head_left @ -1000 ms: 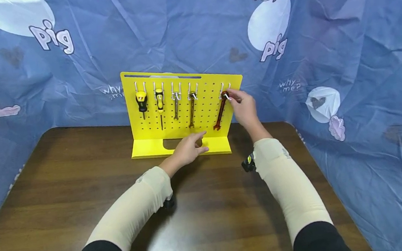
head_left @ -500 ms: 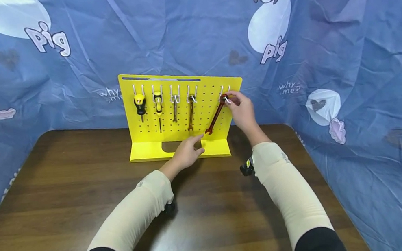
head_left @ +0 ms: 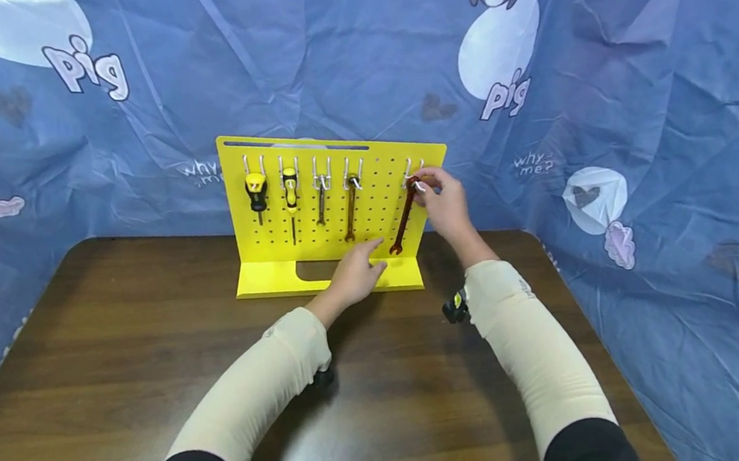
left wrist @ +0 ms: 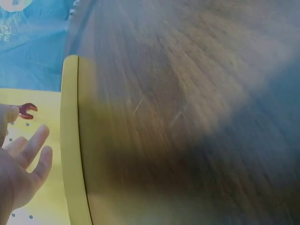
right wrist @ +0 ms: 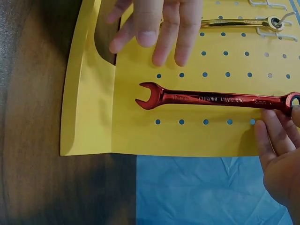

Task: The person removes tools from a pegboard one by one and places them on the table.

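Observation:
A red combination wrench (right wrist: 206, 98) hangs at the right of the yellow pegboard (head_left: 377, 207), its ring end at a white hook and its open jaw pointing down. My right hand (head_left: 445, 204) pinches the ring end; in the right wrist view its thumb and fingers (right wrist: 276, 136) are partly cut off by the frame edge. My left hand (head_left: 355, 271) is spread in front of the board's base, fingers apart, holding nothing. Its fingers (left wrist: 35, 145) lie near the red wrench's open jaw, and in the right wrist view they are apart from the wrench.
To the left on the board hang a gold wrench (head_left: 351, 210), a small silver wrench (head_left: 322, 202) and two yellow-black screwdrivers (head_left: 256, 190). Paired white hooks carry them. The board stands on a brown wooden table (head_left: 151, 343) before a blue printed cloth (head_left: 357, 51).
The red wrench's lower end swung left, then came partway back right. My left hand has shifted a little to the right. The right hand stays at the ring end.

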The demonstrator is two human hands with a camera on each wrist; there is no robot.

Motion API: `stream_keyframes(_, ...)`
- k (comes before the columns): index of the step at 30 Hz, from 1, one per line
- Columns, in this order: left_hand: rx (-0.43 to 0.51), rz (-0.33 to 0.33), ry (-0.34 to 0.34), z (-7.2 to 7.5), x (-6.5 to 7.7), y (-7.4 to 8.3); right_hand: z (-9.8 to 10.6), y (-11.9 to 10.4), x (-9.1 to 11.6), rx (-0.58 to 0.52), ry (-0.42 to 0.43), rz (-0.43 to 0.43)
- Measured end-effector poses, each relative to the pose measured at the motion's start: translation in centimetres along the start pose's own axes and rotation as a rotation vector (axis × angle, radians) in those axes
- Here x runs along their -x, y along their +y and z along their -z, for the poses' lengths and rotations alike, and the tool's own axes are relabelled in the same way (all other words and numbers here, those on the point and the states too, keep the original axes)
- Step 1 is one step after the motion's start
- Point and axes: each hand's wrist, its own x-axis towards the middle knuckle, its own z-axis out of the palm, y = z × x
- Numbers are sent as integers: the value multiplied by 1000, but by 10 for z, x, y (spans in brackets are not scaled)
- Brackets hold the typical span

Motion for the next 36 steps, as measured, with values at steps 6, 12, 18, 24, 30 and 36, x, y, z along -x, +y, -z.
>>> stream_keyframes(6, 10, 49, 16, -11, -5, 11, 3, 2, 3, -49, 10, -13)
stream_keyframes(12, -69, 66, 47, -19, -13, 19, 2, -3, 4, -1, 19, 18)
stream_keyframes(18, -13, 71, 54, -21, -8, 18, 2, -4, 9, 53, -14, 59)
stream_keyframes(24, 13, -1, 42, -31, -5, 27, 12, -4, 16, 86, -15, 84)
stream_keyframes(30, -23, -41, 36, -30, -2, 32, 17, -8, 20, 106, -27, 99)
stream_keyframes(36, -13, -62, -37, -27, 5, 35, 19, -11, 23, 113, -33, 76)
